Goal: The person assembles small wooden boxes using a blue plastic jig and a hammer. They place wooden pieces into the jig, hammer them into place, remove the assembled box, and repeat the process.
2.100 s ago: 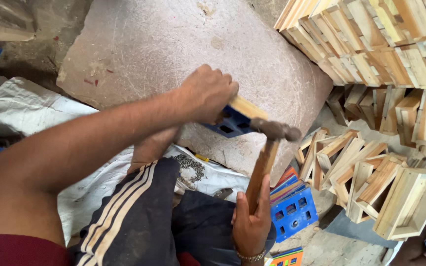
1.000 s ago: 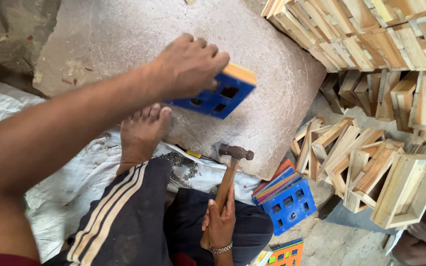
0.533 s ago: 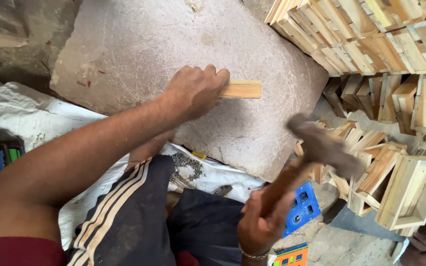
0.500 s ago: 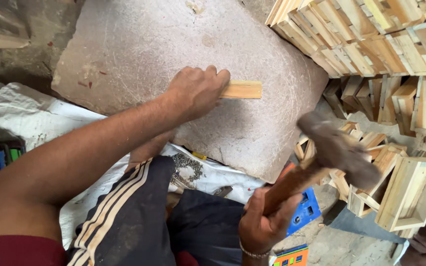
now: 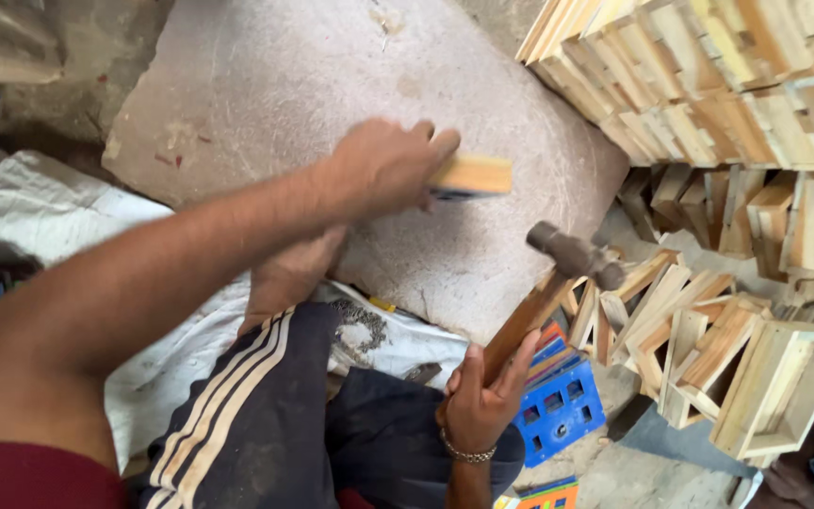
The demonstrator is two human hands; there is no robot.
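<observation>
Striped dark trousers (image 5: 237, 424), wrist bracelet (image 5: 466, 454)

A rough workshop floor seen from above, in even daylight.

A large flat stone slab (image 5: 332, 104) is laid on the ground, its grey-pink surface pitted and chipped. Unpainted wooden frames (image 5: 708, 66) are stacked at the upper right, and more wooden boxes (image 5: 765, 386) are piled loosely below them. A crumpled white sheet (image 5: 40, 207) is spread at the left over bare concrete floor (image 5: 652, 471). Blue perforated blocks (image 5: 558, 405) are stacked near the lower middle.
</observation>
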